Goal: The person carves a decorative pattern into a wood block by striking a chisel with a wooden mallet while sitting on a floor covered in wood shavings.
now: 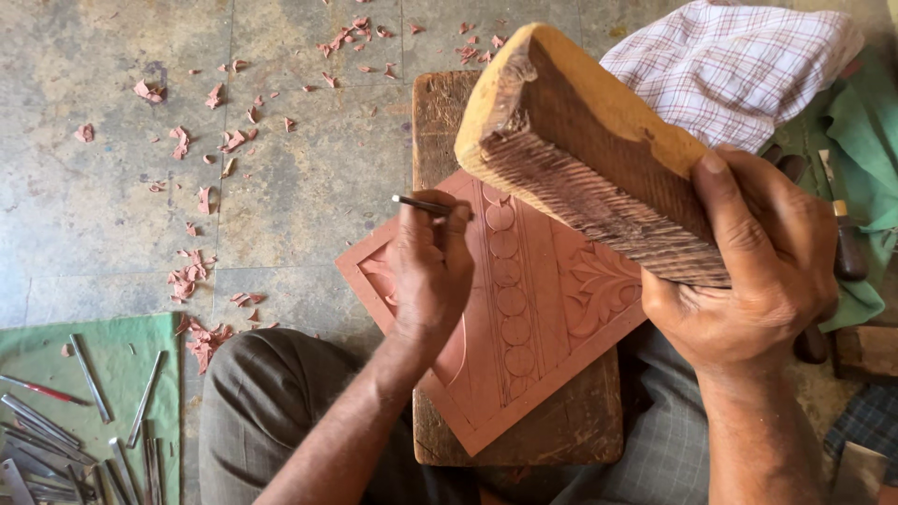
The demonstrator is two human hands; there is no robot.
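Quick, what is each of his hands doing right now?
Left hand: closed around a thin metal chisel, its tip on the carved reddish panel.
Right hand: closed on a heavy wooden block, raised above the panel.
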